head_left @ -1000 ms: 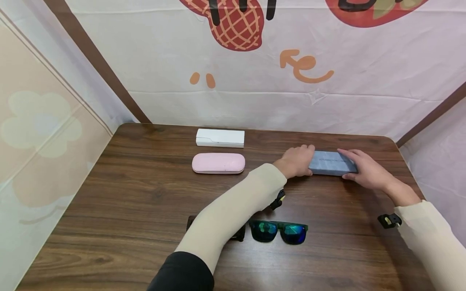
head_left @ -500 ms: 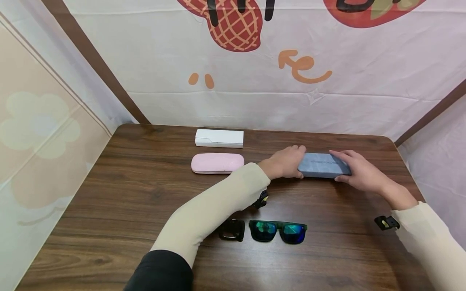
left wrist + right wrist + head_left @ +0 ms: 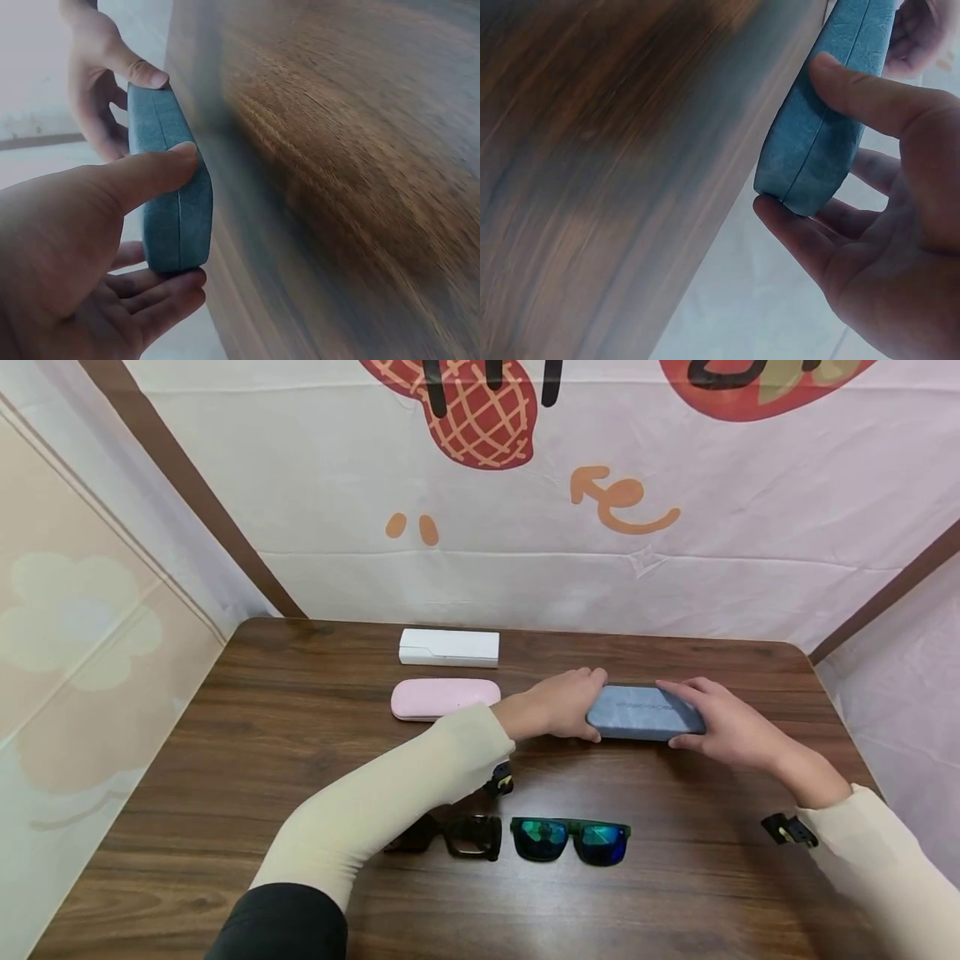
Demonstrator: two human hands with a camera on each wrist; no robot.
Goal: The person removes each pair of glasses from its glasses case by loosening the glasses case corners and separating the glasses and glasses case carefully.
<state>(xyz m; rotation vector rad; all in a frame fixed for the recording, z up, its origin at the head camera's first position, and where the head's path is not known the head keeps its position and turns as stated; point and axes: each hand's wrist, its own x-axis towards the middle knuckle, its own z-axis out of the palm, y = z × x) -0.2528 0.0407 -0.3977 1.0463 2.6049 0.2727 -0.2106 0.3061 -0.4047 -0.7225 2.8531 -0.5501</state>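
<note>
A blue glasses case [image 3: 643, 713] is held by its two ends between both hands over the right part of the table. My left hand [image 3: 558, 703] grips its left end, thumb on the near side and fingers at the end and far side. At the opposite end my right hand [image 3: 731, 722] grips it the same way. In the left wrist view the case [image 3: 169, 187] shows a seam along its closed side. The right wrist view shows the thumb pressed on the case [image 3: 810, 150] and fingertips at its end.
A pink glasses case [image 3: 442, 697] lies left of my left hand, with a white case [image 3: 450, 647] behind it. Sunglasses with blue-green lenses [image 3: 572, 841] lie nearer on the table [image 3: 675, 893]. Dark sunglasses [image 3: 472, 837] beside them are partly behind my left sleeve.
Both hands have carried the blue glasses case to the left and a little nearer. My left forearm has shifted left, uncovering more of the dark sunglasses.
</note>
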